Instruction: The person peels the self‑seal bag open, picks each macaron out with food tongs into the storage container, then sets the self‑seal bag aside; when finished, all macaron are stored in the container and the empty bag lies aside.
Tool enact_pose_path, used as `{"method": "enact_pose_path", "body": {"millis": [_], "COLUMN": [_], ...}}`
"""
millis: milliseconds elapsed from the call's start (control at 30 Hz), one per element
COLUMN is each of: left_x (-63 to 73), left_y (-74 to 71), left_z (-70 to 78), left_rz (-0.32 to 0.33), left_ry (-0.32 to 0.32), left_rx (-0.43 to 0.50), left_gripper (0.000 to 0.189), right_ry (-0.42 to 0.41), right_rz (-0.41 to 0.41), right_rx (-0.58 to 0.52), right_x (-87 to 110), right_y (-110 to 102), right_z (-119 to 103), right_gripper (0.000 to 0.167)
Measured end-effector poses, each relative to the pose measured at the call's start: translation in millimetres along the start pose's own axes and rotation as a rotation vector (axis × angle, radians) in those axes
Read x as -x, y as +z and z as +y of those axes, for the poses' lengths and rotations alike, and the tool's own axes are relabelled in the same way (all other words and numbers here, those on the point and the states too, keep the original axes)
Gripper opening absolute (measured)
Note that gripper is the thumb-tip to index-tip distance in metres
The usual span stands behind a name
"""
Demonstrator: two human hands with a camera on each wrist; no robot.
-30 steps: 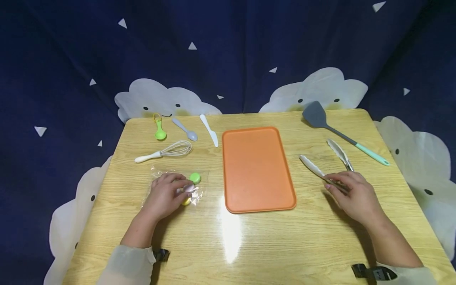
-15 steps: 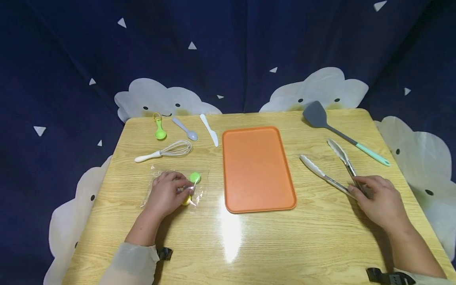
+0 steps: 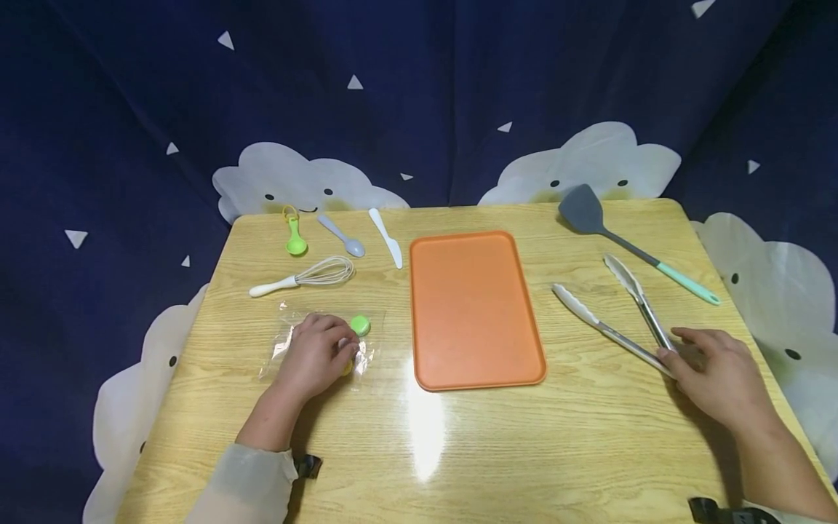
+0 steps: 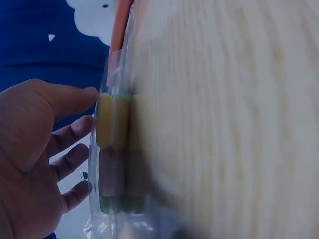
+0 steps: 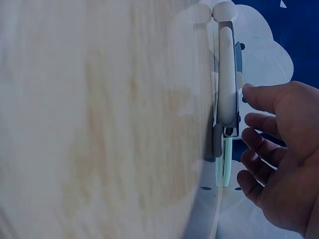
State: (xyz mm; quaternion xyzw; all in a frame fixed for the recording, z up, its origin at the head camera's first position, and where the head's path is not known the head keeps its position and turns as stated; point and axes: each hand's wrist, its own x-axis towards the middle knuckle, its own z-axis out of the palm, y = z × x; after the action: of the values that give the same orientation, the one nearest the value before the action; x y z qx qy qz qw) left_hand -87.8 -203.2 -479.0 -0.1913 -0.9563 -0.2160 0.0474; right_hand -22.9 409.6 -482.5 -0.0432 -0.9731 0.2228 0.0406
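Note:
In the head view my left hand (image 3: 317,356) rests over a clear plastic bag (image 3: 283,343) on the left of the table, its fingers relaxed. Inside the bag are thick round discs; a green disc (image 3: 360,325) shows past my fingers, and a sliver of a yellow disc (image 3: 347,368) shows by my thumb. The left wrist view shows yellow, purple and green discs stacked along the bag's side, with my fingertips right at the plastic. Metal tongs (image 3: 583,306) lie spread on the right. My right hand (image 3: 723,375) is beside their joined end, fingers loosely bent around nothing.
An orange tray (image 3: 478,313) lies mid-table. Behind the bag are a whisk (image 3: 327,271), green measuring spoons (image 3: 296,245), a grey spoon (image 3: 353,247) and a white knife (image 3: 391,249). A dark spatula (image 3: 583,211) with a mint handle lies back right, near the table's edge.
My right hand has slid right and towards me along the tongs to their joined end, uncovering their arms. The tongs stay put. My left hand has shifted slightly right over the bag.

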Motion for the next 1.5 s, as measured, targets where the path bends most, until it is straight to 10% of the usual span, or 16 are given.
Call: {"method": "enact_pose_path", "body": {"millis": [900, 1500], "left_x": [-8.8, -9.1], "left_y": [2.6, -24.6], "left_z": [11.4, 14.5], "left_rz": [-0.120, -0.186], "left_ry": [0.122, 0.097], "left_rx": [-0.139, -0.112], "left_gripper": [0.036, 0.017], "right_ry": [-0.035, -0.065], "right_rz": [-0.155, -0.170], "right_rx": [0.019, 0.038], "right_x": [0.4, 0.3], "right_y": [0.7, 3.2], "right_z": [7.1, 5.5], "right_gripper": [0.076, 0.070]}}
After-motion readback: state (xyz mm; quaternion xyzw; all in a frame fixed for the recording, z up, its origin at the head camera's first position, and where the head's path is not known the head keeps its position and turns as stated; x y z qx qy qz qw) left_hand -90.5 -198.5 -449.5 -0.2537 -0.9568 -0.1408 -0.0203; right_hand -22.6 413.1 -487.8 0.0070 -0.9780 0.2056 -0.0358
